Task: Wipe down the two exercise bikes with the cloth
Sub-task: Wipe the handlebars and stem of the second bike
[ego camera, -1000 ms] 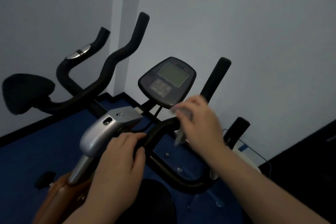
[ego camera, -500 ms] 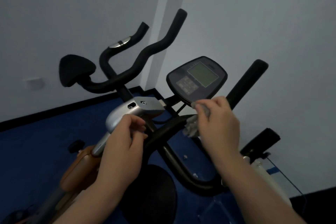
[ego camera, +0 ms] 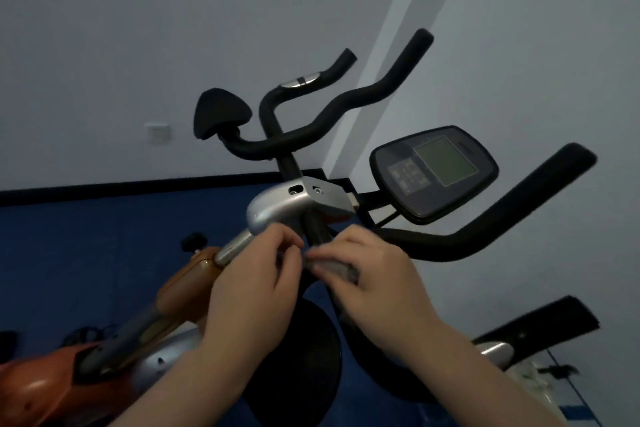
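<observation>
The cloth [ego camera: 332, 269] sits bunched and grey between the two hands, just below the silver bracket [ego camera: 277, 208] of the near bike [ego camera: 485, 225], right at the foot of the black handlebar stem. It is blurred, so its folds and exact edges cannot be made out.

The right hand [ego camera: 374, 281] lies over the cloth with its fingers curled down around it, so its grip is closed on the cloth. The left hand [ego camera: 256, 277] is curled too, its fingertips meeting the cloth's near end beside the silver post [ego camera: 232, 250]; it looks to be pinching that end, though the blur leaves this uncertain.

The step in hand seems to be refolding or regathering the cloth before working on the stem and bracket. To do it well, it would help to turn a fresh face outward, wrap the cloth around the stem and draw it along the tube rather than dab, then work out along the handlebar toward the console [ego camera: 433, 173].

Both forearms come up from the bottom of the view and converge, wrists slightly bent, backs of the hands facing the camera.

The second bike [ego camera: 311, 128] stands behind, near the wall [ego camera: 138, 45], with its saddle [ego camera: 221, 113] and curved bars untouched by either hand. The floor [ego camera: 86, 236] is blue.
</observation>
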